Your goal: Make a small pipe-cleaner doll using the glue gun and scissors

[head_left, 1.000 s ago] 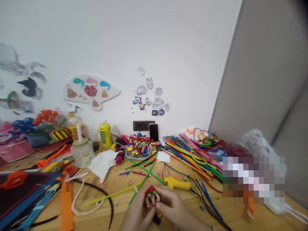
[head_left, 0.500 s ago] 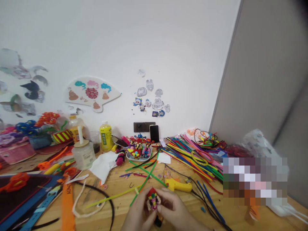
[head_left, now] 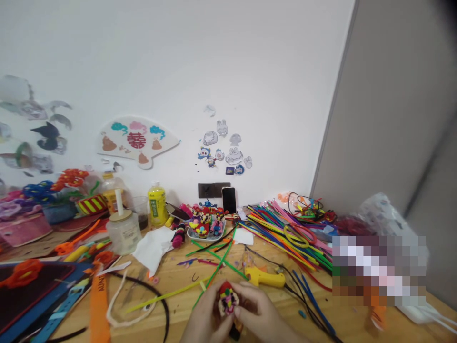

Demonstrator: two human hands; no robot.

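Note:
A small fuzzy doll figure (head_left: 227,299) with a red top and green, yellow, pink and black parts is held between both hands, low in the middle of the view. My left hand (head_left: 204,314) is closed around its left side, thumb along the front. My right hand (head_left: 259,312) pinches it from the other side, thumb pressed to its lower front. The back of the figure is hidden by my fingers. Just beyond my right hand lies a yellow hot glue gun (head_left: 266,277), and a green pipe cleaner (head_left: 217,271) runs beyond my left hand.
A white tray (head_left: 194,237) of similar figures stands further back. Bundled coloured pipe cleaners (head_left: 285,228) spread behind the glue gun. At left are a glass jar (head_left: 124,232), a yellow-labelled bottle (head_left: 157,205), white paper (head_left: 153,250) and flower pots. A phone (head_left: 229,200) leans on the wall.
Both hands stay closed on the figure in nearly the same place. The figure looks slightly turned between the fingers, and the view has shifted very slightly.

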